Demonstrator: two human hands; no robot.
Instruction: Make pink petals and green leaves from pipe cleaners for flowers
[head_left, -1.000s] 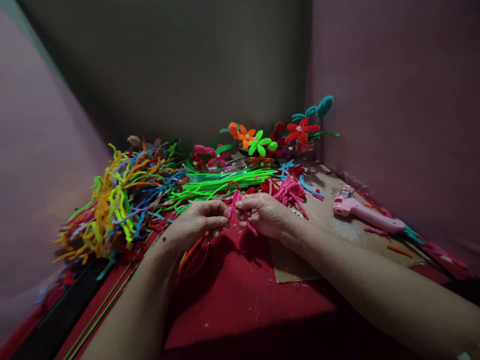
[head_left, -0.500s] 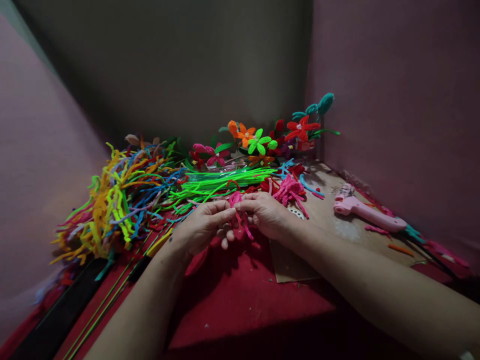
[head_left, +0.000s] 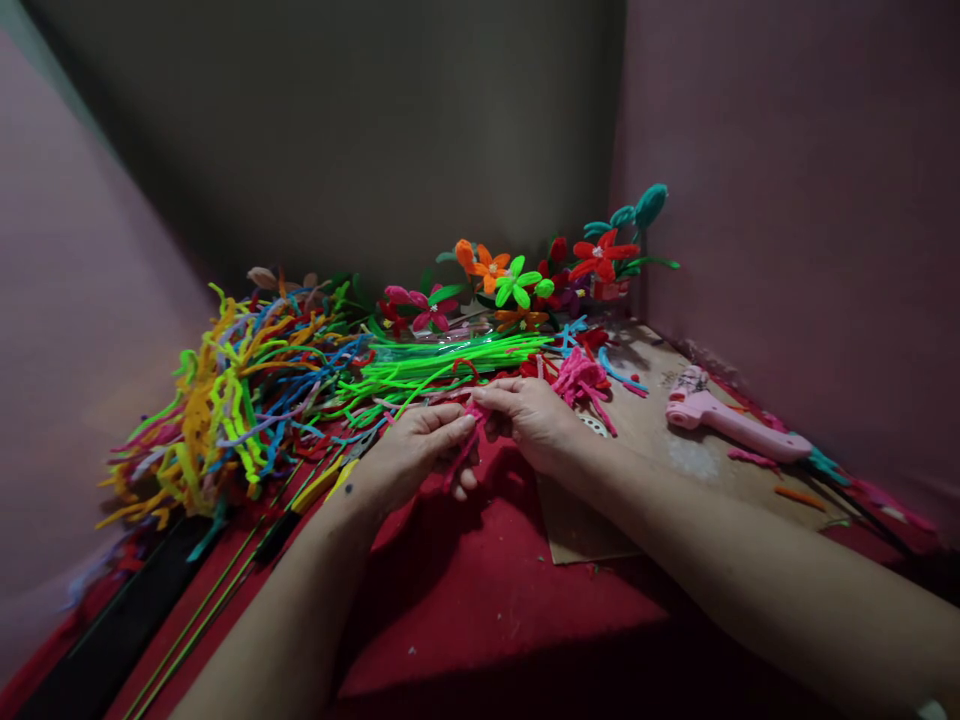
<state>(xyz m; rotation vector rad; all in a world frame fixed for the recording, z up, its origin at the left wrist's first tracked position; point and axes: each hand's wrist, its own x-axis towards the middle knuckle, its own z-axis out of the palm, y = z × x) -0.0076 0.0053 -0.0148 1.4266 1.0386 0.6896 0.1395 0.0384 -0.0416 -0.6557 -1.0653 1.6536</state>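
Between my two hands is a small bent pink pipe cleaner piece (head_left: 478,409), partly covered by fingers. My left hand (head_left: 424,445) pinches it from the left between thumb and forefinger, with the lower fingers curled beneath. From the right, my right hand (head_left: 525,415) pinches its upper end, thumb and forefinger together. Just beyond my right hand lies a tangle of pink pipe cleaners (head_left: 581,375). Behind both hands stretches a bundle of bright green pipe cleaners (head_left: 450,362). Yellow-handled pliers (head_left: 322,488) rest beside my left wrist.
A heap of multicoloured pipe cleaners (head_left: 232,390) fills the left side. Finished pipe-cleaner flowers (head_left: 517,283) stand at the back. A pink glue gun (head_left: 735,420) lies on the cardboard (head_left: 660,465) at right. Thin green stems (head_left: 202,620) and red cloth (head_left: 495,600) are in front.
The pink piece has turned between my fingers, and its upper loop no longer stands up. My left hand has shifted slightly, showing more of the pliers.
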